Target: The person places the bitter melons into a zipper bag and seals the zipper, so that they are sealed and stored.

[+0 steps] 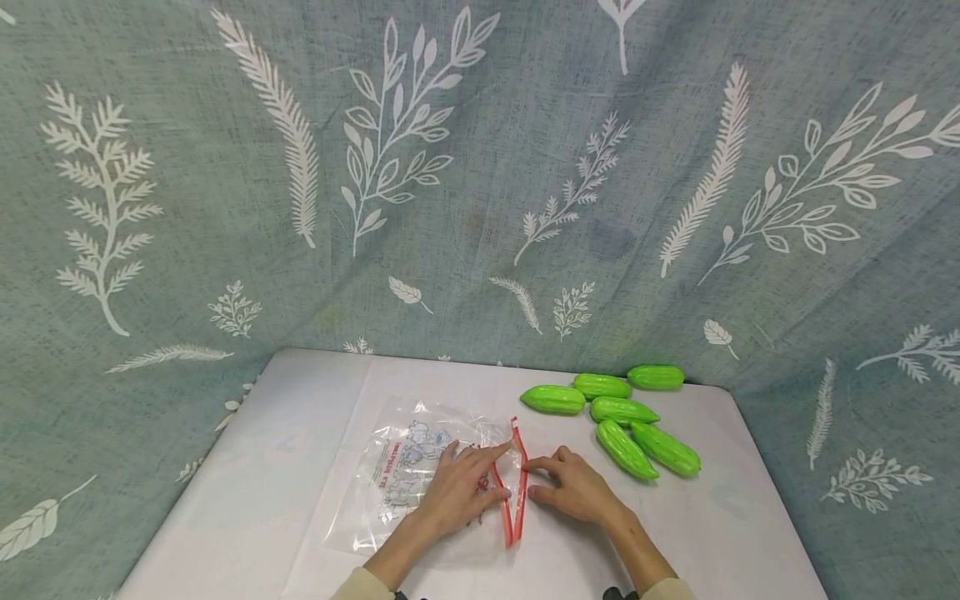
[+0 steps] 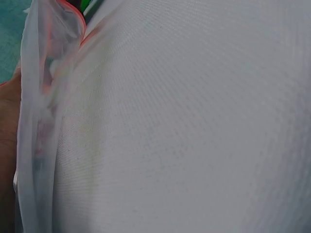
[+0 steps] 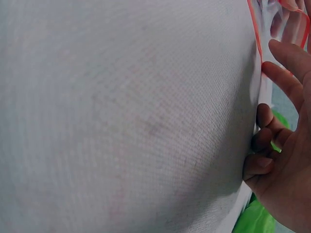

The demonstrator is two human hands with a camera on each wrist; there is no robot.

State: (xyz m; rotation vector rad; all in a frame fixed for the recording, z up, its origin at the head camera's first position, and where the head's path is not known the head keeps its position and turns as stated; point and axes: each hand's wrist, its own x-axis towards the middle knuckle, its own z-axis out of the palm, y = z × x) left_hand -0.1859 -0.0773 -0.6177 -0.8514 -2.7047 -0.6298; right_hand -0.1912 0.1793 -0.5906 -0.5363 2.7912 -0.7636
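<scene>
The head view is bright, with soft, even light and a clear curtain (image 1: 480, 208) pattern. White glints dot the bag (image 1: 405, 479). A soft shadow lies near the right hand (image 1: 573, 487). Both wrist views are dimmer and greyer, with the table (image 1: 720, 517) softly blurred.

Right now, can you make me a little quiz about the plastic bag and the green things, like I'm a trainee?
1. How many green cucumber-shaped vegetables can you count?
2. True or false: all the vegetables are inside the clear plastic zip bag.
3. Which hand lies partly over the bag's printed drawings: (a) left or (b) right?

Key:
1. Six.
2. False; they lie on the table, to the right of the bag.
3. (a), the left hand.
</scene>
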